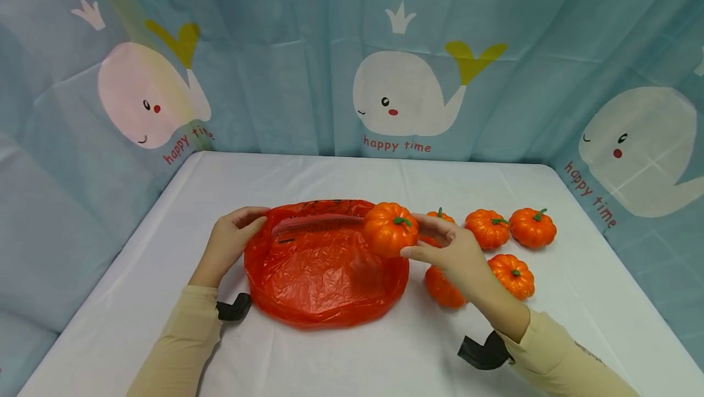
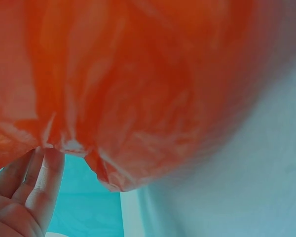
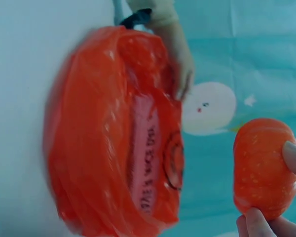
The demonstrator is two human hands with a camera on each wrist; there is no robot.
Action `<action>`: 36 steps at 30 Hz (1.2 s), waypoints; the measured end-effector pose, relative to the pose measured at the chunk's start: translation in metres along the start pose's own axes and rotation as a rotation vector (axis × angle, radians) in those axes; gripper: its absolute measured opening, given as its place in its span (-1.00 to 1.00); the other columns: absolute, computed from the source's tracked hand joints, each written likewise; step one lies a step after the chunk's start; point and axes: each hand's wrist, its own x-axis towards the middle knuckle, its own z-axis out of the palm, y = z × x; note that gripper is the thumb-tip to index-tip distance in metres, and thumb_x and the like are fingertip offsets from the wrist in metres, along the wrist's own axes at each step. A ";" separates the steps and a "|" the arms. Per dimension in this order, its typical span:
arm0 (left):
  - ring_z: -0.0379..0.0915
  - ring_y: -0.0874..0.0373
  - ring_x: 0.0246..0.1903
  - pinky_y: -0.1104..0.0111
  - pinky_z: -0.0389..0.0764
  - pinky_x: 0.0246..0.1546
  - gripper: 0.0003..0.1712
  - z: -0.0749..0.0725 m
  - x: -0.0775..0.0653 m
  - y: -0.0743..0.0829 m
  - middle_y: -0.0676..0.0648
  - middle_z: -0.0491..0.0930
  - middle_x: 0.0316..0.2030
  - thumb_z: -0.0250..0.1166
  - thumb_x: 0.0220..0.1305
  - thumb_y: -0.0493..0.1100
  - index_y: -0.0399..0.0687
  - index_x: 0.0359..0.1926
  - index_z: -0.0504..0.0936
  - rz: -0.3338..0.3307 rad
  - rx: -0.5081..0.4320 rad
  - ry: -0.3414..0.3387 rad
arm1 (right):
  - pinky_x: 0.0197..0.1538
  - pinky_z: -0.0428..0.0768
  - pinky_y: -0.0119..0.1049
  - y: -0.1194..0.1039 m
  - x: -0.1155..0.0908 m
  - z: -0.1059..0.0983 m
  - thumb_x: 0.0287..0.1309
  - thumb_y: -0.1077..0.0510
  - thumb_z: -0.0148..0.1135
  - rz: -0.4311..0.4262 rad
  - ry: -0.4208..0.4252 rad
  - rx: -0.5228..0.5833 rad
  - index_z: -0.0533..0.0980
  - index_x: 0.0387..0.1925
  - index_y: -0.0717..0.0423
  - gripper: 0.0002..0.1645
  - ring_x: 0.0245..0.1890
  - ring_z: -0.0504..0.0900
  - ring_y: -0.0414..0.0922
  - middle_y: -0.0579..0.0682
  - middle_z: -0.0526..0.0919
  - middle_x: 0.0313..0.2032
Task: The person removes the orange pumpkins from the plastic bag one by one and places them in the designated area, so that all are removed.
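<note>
A red plastic bag (image 1: 324,275) lies on the table with its mouth spread wide; dark printing shows on its inner back wall. My left hand (image 1: 233,239) pinches the bag's left rim between thumb and fingers. In the left wrist view the bag (image 2: 138,98) fills most of the picture, with the left fingers at its edge. My right hand (image 1: 448,250) grips a small orange pumpkin (image 1: 389,229) with a green stem, held over the right side of the bag's mouth. The right wrist view shows this pumpkin (image 3: 264,168) between thumb and fingers, apart from the bag (image 3: 93,138).
Several more orange pumpkins stand on the right of the white table (image 1: 330,360), among them one at the far right (image 1: 532,228) and one nearer (image 1: 513,276). Some are partly hidden behind the right hand. A blue whale-print curtain (image 1: 275,79) hangs around the table.
</note>
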 end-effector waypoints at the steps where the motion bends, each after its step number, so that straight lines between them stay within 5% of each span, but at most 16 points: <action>1: 0.46 -0.06 0.19 0.32 0.61 0.11 -0.48 0.000 0.000 0.000 -0.17 0.57 0.20 0.11 0.46 0.15 -0.02 0.25 0.55 -0.001 0.001 0.001 | 0.16 0.60 -0.32 -0.001 -0.002 -0.004 -0.03 -0.07 0.55 0.001 0.006 0.000 0.43 0.33 -0.03 -0.13 0.34 0.48 -0.06 0.00 0.52 0.29; 9: 0.45 -0.05 0.20 0.52 0.55 0.02 -0.47 0.000 -0.001 -0.001 -0.16 0.57 0.20 0.11 0.45 0.17 -0.01 0.25 0.56 -0.004 -0.003 0.007 | 0.22 0.56 -0.38 -0.001 -0.018 -0.028 0.08 -0.11 0.48 0.000 0.082 -0.086 0.40 0.37 -0.04 -0.16 0.44 0.35 -0.06 0.02 0.50 0.31; 15: 0.45 -0.05 0.20 0.57 0.54 0.00 -0.47 0.000 -0.001 -0.001 -0.17 0.57 0.20 0.12 0.44 0.17 -0.02 0.25 0.56 -0.006 -0.004 0.009 | -0.08 0.53 -0.68 0.005 -0.027 -0.045 0.09 -0.13 0.46 0.043 0.117 -0.069 0.35 0.41 -0.06 -0.12 0.40 0.40 -0.16 -0.01 0.45 0.36; 21: 0.45 -0.06 0.20 0.38 0.59 0.11 -0.48 0.001 -0.001 -0.001 -0.17 0.58 0.20 0.12 0.45 0.16 -0.03 0.24 0.56 0.002 0.001 0.012 | -0.02 0.52 -0.69 0.022 -0.033 -0.071 0.18 -0.12 0.39 0.048 0.203 -0.121 0.29 0.45 -0.01 -0.13 0.08 0.48 -0.59 -0.18 0.52 0.23; 27: 0.46 -0.05 0.19 0.27 0.59 0.14 -0.47 0.001 0.000 -0.001 -0.17 0.58 0.19 0.12 0.45 0.17 -0.02 0.24 0.56 0.004 0.007 0.017 | -0.07 0.50 -0.73 0.037 -0.037 -0.094 0.20 -0.13 0.36 0.095 0.268 -0.139 0.24 0.48 0.01 -0.10 0.01 0.43 -0.68 -0.49 0.52 0.02; 33: 0.45 -0.06 0.20 0.26 0.59 0.15 -0.47 0.000 0.000 0.000 -0.17 0.58 0.20 0.12 0.45 0.17 -0.03 0.24 0.56 0.001 0.002 0.015 | 0.20 0.50 -0.55 0.050 -0.044 -0.106 0.20 -0.11 0.37 0.137 0.312 -0.072 0.20 0.50 -0.04 -0.08 0.01 0.45 -0.65 -0.53 0.50 0.01; 36: 0.45 -0.05 0.20 0.39 0.59 0.11 -0.47 0.001 0.000 -0.001 -0.17 0.58 0.19 0.12 0.45 0.16 -0.03 0.24 0.56 0.002 -0.004 0.015 | 0.42 0.33 -0.36 0.058 -0.049 -0.112 0.20 -0.09 0.37 0.167 0.341 0.005 0.13 0.53 -0.02 -0.03 0.10 0.41 -0.53 -0.45 0.47 0.09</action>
